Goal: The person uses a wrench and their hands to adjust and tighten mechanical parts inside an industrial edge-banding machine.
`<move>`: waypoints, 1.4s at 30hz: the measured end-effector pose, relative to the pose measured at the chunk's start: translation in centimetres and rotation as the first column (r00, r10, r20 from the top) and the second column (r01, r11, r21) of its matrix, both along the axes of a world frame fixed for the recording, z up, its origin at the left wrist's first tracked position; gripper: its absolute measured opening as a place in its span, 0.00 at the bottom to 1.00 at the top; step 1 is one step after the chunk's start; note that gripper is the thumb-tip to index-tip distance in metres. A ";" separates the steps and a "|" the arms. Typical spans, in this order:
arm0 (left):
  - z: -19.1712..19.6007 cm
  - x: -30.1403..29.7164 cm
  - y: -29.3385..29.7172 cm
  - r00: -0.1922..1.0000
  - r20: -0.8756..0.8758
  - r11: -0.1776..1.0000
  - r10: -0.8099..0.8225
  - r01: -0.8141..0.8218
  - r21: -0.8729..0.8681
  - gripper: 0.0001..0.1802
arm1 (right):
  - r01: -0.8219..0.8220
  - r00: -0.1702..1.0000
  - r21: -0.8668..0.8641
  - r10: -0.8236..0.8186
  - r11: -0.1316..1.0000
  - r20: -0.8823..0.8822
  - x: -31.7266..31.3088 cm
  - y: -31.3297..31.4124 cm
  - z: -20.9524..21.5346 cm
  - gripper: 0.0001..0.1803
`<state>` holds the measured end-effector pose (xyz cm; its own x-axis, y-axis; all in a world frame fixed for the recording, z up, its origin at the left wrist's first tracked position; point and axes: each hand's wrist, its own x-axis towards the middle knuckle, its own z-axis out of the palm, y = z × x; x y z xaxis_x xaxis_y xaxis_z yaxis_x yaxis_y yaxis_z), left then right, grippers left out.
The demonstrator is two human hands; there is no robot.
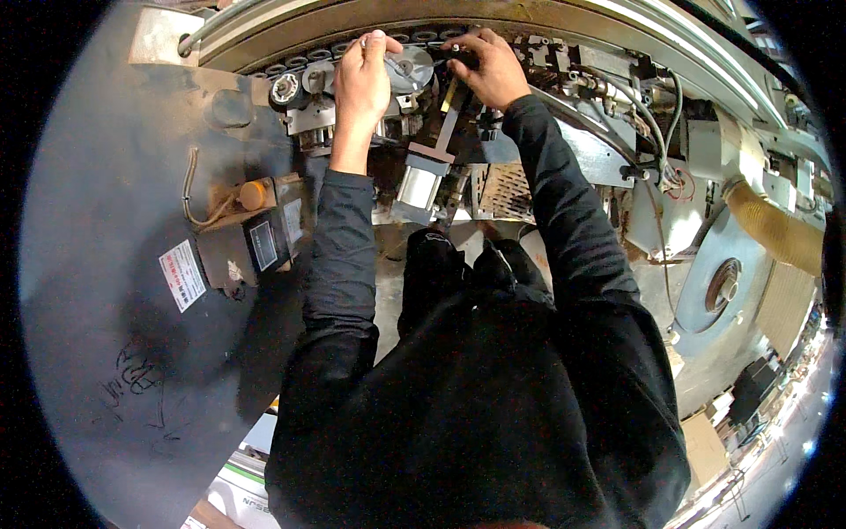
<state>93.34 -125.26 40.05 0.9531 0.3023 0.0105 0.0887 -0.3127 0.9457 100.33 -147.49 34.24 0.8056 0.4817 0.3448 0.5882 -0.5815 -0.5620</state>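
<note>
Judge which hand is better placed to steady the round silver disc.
Left, probably: the left hand already lies against the silver disc, while the right hand is beside it, at darker parts.

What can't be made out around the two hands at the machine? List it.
Head view:
- Left hand: what its fingertips grip is too small to tell.
- Right hand: it hides the part beneath.
- Silver disc: partly behind the left hand.
- Pneumatic cylinder: lower end hidden by the torso.

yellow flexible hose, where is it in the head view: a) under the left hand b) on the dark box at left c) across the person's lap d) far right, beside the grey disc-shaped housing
d: the yellow flexible hose runs along the far right, just above the grey disc-shaped housing, far from both hands.
</note>
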 end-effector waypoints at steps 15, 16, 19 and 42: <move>1.0 1.1 -3.6 0.998 0.065 0.942 0.003 -0.024 0.335 0.23 | 0.013 0.998 -0.113 -0.019 0.993 -0.054 1.0 0.8 -1.3 0.16; 0.9 1.3 -3.7 0.998 0.067 0.933 -0.008 -0.017 0.359 0.23 | 0.015 0.997 -0.115 -0.024 0.993 -0.072 1.0 0.8 -1.4 0.16; 0.9 1.7 -3.6 0.998 0.058 0.903 -0.027 -0.001 0.430 0.22 | 0.034 0.999 -0.108 -0.037 0.994 -0.021 0.7 1.0 -1.0 0.16; -4.2 2.3 -2.2 0.939 -0.166 0.950 -0.301 0.310 0.029 0.14 | 0.108 0.982 0.363 -0.043 0.925 -0.184 -5.9 -4.8 2.5 0.16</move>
